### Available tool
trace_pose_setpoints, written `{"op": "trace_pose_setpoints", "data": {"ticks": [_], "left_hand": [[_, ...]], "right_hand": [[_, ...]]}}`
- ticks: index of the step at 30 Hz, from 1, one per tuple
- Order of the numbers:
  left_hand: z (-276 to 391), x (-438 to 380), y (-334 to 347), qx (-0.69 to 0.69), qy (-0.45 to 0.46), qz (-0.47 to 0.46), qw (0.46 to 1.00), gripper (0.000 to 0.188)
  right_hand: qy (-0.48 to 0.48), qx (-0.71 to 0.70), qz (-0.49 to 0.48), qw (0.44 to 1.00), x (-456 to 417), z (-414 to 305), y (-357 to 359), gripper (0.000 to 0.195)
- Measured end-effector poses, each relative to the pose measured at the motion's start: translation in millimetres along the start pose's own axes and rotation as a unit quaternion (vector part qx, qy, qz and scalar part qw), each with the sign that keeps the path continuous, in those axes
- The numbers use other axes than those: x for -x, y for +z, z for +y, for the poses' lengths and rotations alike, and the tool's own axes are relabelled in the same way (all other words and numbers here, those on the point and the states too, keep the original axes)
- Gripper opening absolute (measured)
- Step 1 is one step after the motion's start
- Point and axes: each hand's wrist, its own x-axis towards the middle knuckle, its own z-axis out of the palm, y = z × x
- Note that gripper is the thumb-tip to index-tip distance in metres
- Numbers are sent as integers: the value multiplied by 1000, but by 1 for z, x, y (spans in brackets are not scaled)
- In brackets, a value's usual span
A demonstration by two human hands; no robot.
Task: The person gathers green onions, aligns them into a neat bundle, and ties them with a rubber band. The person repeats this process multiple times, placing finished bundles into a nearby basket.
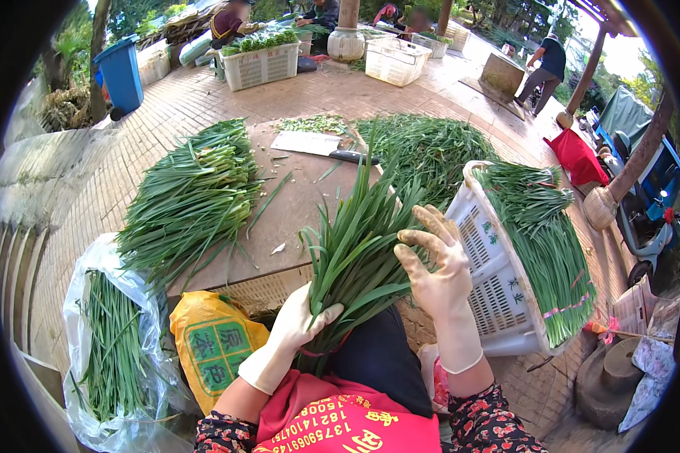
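Note:
A bunch of long, flat green leaves (354, 255), like garlic chives, stands tilted above my lap. My left hand (294, 325), in a pale rubber glove, grips its lower part, where a reddish band shows. My right hand (443, 272) wears a matching glove with dirt-stained fingers; it is raised beside the leaves with fingers apart and nothing held. Whether its fingertips brush the leaves, I cannot tell. Before me a brown board (289, 209) bears a large pile of cut chives (198, 198) and a cleaver (311, 143) with a black handle.
At right stands a white plastic crate (490, 283) of banded chives (549, 255). More loose greens (430, 150) lie behind the board. On the left are a clear bag of chives (116, 345) and a yellow sack (218, 345). Several people sit or stand farther back near white crates (260, 65).

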Motion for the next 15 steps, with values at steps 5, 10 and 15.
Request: {"op": "trace_pose_setpoints", "data": {"ticks": [5, 10, 15], "left_hand": [[-17, 5, -4, -4, -24, 0, 1000, 29], [-8, 6, 1, 139, -54, 0, 989, 33], [-12, 7, 4, 226, -71, 4, 971, 34]], "right_hand": [[81, -12, 2, 997, -11, -1, 23, 23], [147, -17, -16, 989, -16, -3, 37, 31], [132, -31, -9, 991, -16, 2, 44, 28]]}}
